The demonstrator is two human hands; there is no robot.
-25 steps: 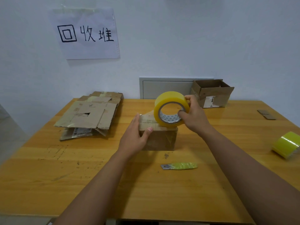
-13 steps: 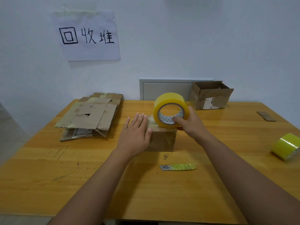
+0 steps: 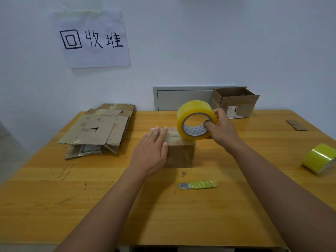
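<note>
A small closed cardboard box (image 3: 181,154) stands in the middle of the wooden table (image 3: 72,197). My left hand (image 3: 151,153) lies flat on the box's top left part, fingers straight, pressing a strip of clear tape onto it. My right hand (image 3: 221,129) grips a big roll of yellowish clear tape (image 3: 194,119), thumb through its core. The roll stands on edge at the box's top right corner, its tape running left across the top.
A pile of flattened cardboard (image 3: 99,130) lies at the left back. An open cardboard box (image 3: 235,101) sits at the back right. A second tape roll (image 3: 319,159) rests at the right edge. A small blade with a yellow-wrapped handle (image 3: 199,184) lies in front of the box.
My left hand has flattened and slid further onto the box top. The tape roll in my right hand has shifted slightly right toward the box's right corner.
</note>
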